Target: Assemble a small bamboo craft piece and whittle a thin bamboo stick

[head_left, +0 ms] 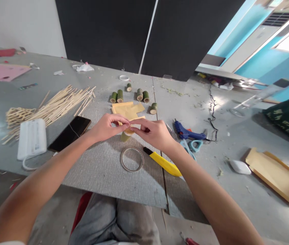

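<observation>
Fingertips of my left hand [110, 127] and my right hand [153, 132] meet over a short greenish bamboo piece [125, 137] standing on the table. Both hands are closed in a pinch around a small bit of brown paper [129, 131] at its top; the fingers hide most of it. Just behind them lies a cut sheet of brown paper [127, 109]. A thin roll of tape [122, 160] lies flat in front of the bamboo. Under my right forearm is a yellow utility knife [165, 164].
Several bamboo sections [119, 96] stand or lie farther back. At left are a heap of thin sticks [57, 103], a phone [70, 133] and a white power bank [32, 139]. A blue glue gun [188, 131], light-blue scissors [195, 145] and a brown envelope [274, 173] lie at right.
</observation>
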`<state>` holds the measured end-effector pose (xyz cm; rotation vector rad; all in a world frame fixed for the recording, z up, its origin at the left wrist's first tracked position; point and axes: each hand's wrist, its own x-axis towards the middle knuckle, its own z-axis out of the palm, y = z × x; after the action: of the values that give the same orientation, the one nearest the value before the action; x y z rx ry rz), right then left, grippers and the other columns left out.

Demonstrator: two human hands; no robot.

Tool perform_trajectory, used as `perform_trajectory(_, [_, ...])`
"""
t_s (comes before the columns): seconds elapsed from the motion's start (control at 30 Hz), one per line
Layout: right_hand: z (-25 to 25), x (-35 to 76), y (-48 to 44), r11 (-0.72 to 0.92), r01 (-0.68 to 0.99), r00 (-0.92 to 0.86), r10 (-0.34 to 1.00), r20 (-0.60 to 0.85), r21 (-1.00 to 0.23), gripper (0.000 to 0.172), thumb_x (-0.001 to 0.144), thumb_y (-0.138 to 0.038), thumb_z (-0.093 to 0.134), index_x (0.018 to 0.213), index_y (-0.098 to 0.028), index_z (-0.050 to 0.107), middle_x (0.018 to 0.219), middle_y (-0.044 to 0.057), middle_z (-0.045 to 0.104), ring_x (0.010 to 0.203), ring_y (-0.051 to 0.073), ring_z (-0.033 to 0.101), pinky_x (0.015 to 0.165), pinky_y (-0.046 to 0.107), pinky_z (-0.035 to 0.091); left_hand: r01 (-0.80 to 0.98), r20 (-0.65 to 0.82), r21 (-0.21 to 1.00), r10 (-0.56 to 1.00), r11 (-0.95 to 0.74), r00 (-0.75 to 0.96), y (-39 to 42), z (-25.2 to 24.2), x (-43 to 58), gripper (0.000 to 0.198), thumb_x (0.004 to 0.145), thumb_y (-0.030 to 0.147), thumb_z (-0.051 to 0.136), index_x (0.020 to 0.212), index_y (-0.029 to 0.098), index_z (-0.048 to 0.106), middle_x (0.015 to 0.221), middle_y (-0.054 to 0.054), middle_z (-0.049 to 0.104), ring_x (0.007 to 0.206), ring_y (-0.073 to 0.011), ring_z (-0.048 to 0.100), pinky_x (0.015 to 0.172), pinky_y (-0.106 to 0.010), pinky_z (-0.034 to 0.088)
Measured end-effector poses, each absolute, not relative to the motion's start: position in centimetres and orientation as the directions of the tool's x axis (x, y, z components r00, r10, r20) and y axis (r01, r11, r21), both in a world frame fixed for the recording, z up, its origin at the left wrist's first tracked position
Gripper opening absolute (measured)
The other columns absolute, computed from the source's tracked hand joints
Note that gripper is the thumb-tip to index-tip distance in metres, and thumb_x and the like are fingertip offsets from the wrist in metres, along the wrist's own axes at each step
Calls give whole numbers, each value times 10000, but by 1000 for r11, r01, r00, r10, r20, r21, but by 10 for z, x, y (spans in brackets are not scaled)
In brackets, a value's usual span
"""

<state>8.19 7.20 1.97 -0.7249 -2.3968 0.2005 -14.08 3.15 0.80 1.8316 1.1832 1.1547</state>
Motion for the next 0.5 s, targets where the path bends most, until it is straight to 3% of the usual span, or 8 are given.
perform_trajectory(0.5, [20,87,76,878,446,-667,457,589,-176,268,1011,-384,587,1083,-224,789,527,-41,608,457,82,478,539,229,376,379,307,851,931,-362,199,29,12,-140,182,879,344,693,929,215,810,1054,-73,805,962,-219,725,793,-333,555])
